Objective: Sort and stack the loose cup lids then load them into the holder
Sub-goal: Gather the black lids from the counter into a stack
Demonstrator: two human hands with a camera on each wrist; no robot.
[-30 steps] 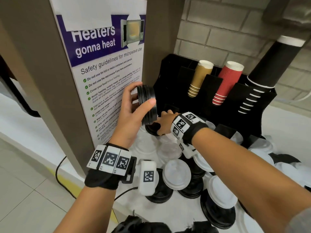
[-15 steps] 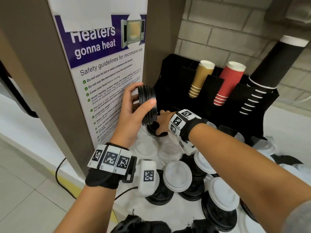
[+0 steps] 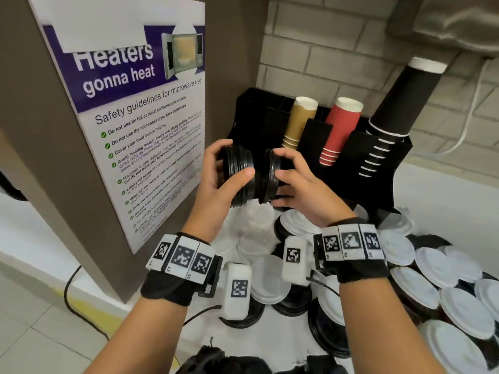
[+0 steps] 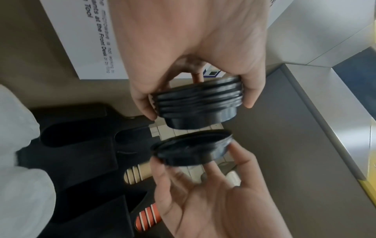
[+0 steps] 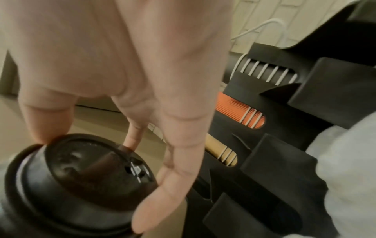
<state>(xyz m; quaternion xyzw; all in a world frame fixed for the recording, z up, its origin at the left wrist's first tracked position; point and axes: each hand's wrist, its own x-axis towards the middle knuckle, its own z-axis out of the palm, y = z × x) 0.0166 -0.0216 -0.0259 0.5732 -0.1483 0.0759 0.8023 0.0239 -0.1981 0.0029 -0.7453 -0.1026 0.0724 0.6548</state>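
My left hand [image 3: 216, 182] grips a short stack of black lids [image 3: 239, 174] on its side, thumb in front and fingers behind; the left wrist view shows the stack of black lids [image 4: 198, 103] between thumb and fingers. My right hand [image 3: 294, 179] pinches a single black lid [image 3: 271, 175] by its rim, a small gap from the stack's end. That single black lid [image 4: 193, 150] faces the stack, and in the right wrist view the single black lid [image 5: 81, 183] fills the lower left. Behind both hands stands the black holder [image 3: 378, 168].
The holder carries tan cups [image 3: 297, 122], red cups [image 3: 339, 130] and a tall stack of black cups [image 3: 397, 112]. Loose white lids [image 3: 413, 290] and black lids [image 3: 329, 330] cover the white counter below and to the right. A poster panel [image 3: 140, 125] stands close on the left.
My right hand has lifted a black lid off the counter pile and brought it up beside the stack. My left hand holds the stack in nearly the same spot.
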